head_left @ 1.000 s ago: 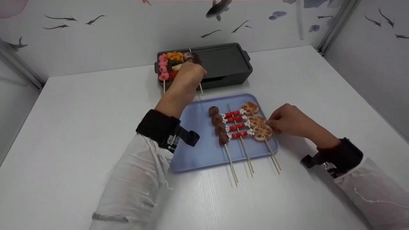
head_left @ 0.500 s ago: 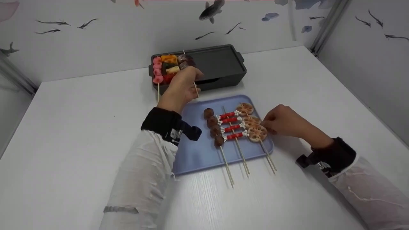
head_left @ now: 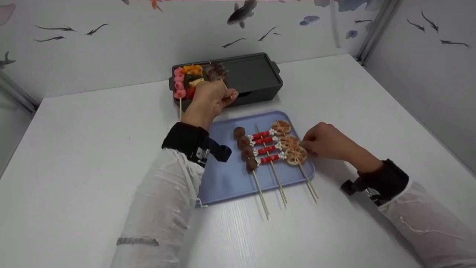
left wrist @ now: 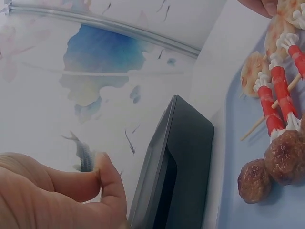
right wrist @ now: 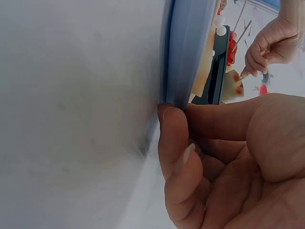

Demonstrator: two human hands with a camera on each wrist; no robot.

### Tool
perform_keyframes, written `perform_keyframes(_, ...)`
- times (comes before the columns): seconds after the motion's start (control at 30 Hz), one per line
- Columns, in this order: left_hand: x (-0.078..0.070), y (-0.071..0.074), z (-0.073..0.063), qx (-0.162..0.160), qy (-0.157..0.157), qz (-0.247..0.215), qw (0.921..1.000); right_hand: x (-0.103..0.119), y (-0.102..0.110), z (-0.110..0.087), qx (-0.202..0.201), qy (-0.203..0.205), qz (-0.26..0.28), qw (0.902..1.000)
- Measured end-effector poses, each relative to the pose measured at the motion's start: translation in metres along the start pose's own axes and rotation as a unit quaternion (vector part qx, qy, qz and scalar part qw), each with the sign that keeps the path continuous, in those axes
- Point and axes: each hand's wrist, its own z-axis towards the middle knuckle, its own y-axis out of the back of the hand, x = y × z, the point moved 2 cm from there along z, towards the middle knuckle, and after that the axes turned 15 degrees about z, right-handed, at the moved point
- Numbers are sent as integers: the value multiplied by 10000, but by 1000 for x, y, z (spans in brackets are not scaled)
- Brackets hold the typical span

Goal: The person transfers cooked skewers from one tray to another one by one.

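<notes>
My left hand [head_left: 212,97] is over the near side of the black tabletop grill [head_left: 253,74]. Its thumb and forefinger pinch the thin stick of a dark meat skewer [head_left: 216,72], whose top lies over the grill. The left wrist view shows the pinching fingertips [left wrist: 107,174], but the meat is out of that view. At the right edge of the blue tray [head_left: 221,184], my right hand [head_left: 324,142] holds the rim between thumb and finger. Beside it lies a lotus-root skewer [head_left: 295,154].
On the tray are also a meatball skewer [head_left: 247,153] and a skewer of red-and-white rolls [head_left: 268,149], their sticks overhanging the near edge. A pink-ball skewer [head_left: 179,83] and a mixed vegetable skewer [head_left: 193,70] lie on the grill's left end. A printed wall [head_left: 148,48] stands behind.
My left hand has turned and changed its hold on the meat skewer's stick, the fingers closing together; the stick's end no longer points down toward me. My right hand stays at the tray rim.
</notes>
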Motion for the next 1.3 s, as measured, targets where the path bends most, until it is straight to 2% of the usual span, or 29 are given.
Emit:
perform_keyframes(0.23, -3, 1, -6, 45, -377, 218, 9990, 0, 0, 0, 36, 100, -20, 9999)
perform_keyframes(0.37, -6, 4, -18, 171, -734, 427, 9962, -2, -1, 0, 6, 83, -18, 10000)
perform_keyframes(0.6, -4, 14, -41, 373, -1012, 716, 9916, -1, -2, 1, 0, 106, -89, 9999)
perform_keyframes(0.8, 6, 23, -62, 621, -1426, 1031, 9824, 0, -1, 1, 6, 56, -101, 9999)
perform_keyframes(0.93, 14, 26, -77, 743, -1563, 1228, 9772, -1, 0, 0, -33, 5, -88, 10000)
perform_keyframes(1.13, 28, 29, -99, 892, -1589, 1353, 9739, 0, -1, 0, -39, -58, -56, 10000)
perform_keyframes(1.3, 47, 31, -118, 1142, -1544, 1203, 9740, 1, -1, 2, -46, -22, -101, 9999)
